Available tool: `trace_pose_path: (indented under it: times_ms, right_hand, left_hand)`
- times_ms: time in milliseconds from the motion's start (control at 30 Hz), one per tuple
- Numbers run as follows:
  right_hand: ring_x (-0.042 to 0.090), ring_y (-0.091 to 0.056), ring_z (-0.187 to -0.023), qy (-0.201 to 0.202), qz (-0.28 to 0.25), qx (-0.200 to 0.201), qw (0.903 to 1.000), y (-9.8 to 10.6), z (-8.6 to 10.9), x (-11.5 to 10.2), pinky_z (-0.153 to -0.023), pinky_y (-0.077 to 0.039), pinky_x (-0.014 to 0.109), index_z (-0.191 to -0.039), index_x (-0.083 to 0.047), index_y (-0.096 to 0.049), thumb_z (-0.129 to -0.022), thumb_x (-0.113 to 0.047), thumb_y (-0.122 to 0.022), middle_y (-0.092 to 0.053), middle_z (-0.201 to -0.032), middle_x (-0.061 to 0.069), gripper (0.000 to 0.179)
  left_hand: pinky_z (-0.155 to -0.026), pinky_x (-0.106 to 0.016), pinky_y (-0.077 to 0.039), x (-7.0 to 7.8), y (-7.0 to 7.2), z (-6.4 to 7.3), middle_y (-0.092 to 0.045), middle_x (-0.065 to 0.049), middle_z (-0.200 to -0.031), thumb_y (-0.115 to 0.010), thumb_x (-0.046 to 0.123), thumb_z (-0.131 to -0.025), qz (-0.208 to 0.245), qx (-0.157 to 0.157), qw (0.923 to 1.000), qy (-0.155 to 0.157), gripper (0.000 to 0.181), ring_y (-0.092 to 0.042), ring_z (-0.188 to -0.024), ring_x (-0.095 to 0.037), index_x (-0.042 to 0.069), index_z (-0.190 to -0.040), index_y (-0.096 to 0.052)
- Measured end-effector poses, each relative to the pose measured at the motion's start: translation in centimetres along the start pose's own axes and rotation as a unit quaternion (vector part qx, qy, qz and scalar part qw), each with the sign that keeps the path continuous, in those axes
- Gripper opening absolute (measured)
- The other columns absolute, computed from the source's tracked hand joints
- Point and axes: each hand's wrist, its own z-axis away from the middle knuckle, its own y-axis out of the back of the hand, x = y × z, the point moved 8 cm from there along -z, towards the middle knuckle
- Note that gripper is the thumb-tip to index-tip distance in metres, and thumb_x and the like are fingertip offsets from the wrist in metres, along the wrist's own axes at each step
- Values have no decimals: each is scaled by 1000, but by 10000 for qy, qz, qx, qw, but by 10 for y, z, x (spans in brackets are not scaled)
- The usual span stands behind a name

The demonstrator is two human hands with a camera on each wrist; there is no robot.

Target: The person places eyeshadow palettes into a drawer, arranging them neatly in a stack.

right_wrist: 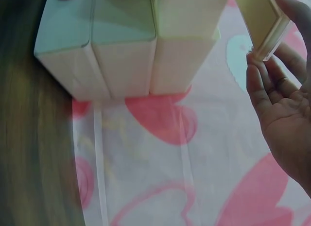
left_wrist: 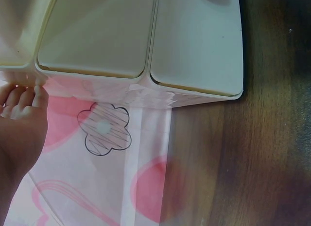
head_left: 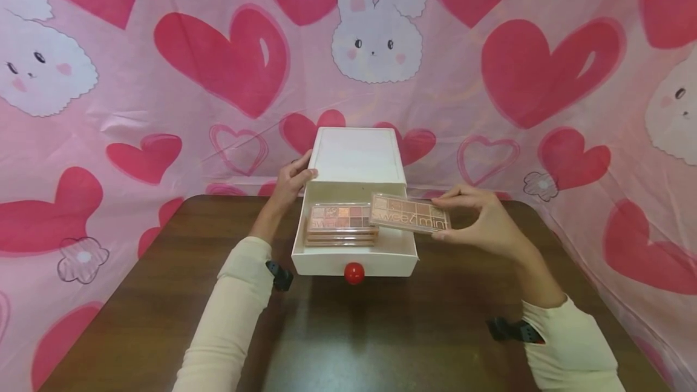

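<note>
A white drawer box [head_left: 356, 156] stands at the table's far edge, its drawer [head_left: 354, 259] pulled out, with a red knob [head_left: 354, 272] on the front. A stack of eyeshadow palettes [head_left: 341, 223] lies in the drawer's left half. My left hand [head_left: 292, 181] grips the box's left front corner; in the left wrist view the fingers [left_wrist: 22, 100] curl on the box [left_wrist: 146, 41] edge. My right hand [head_left: 484, 219] pinches another palette [head_left: 409, 213] by its right end and holds it over the drawer's right side. The right wrist view shows the palette [right_wrist: 265, 22] between the fingertips [right_wrist: 262, 85].
The dark wooden table [head_left: 348, 331] lies between my arms and the drawer. A pink cloth [head_left: 218, 65] with hearts and bunnies hangs behind the box and drapes both sides of the table. A black strap sits on each cream sleeve.
</note>
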Motion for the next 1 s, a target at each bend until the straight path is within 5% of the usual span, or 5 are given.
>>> trace_pose_path:
  times_ms: [200,633,833,1000]
  right_hand:
    - [3,-59,-102,62,-231,-147,9996,-19,-19,-7,-94,-44,17,-117,-2,-76,-62,-1,-94,-72,-105,8,58]
    - [15,-58,-96,69,-465,-626,9969,-58,-55,-21,-82,-52,24,-117,-5,-77,-66,-10,-94,-71,-102,7,54]
    - [19,-57,-94,-26,-529,-823,9952,-75,-62,-21,-74,-52,27,-115,-5,-78,-66,-11,-94,-70,-100,7,52]
    - [18,-56,-94,-166,-383,-920,9949,-83,-64,-22,-80,-48,27,-115,-5,-78,-66,-15,-95,-71,-100,5,52]
  left_hand:
    - [-70,-13,-58,-2,1,0,-36,-22,-162,-53,10,-93,-62,6,10000,52,65,-64,-82,6,1,-155,-35]
    - [-60,-15,-57,1,0,2,-39,-24,-160,-53,11,-93,-30,24,9999,118,66,-65,-73,4,1,-156,-34]
    - [-62,-15,-57,0,1,1,-40,-24,-159,-53,11,-93,-78,-2,9999,101,66,-65,-75,4,2,-156,-35]
    - [-63,-15,-58,0,1,0,-42,-27,-156,-52,10,-93,-74,-1,10000,61,65,-65,-75,3,1,-155,-36]
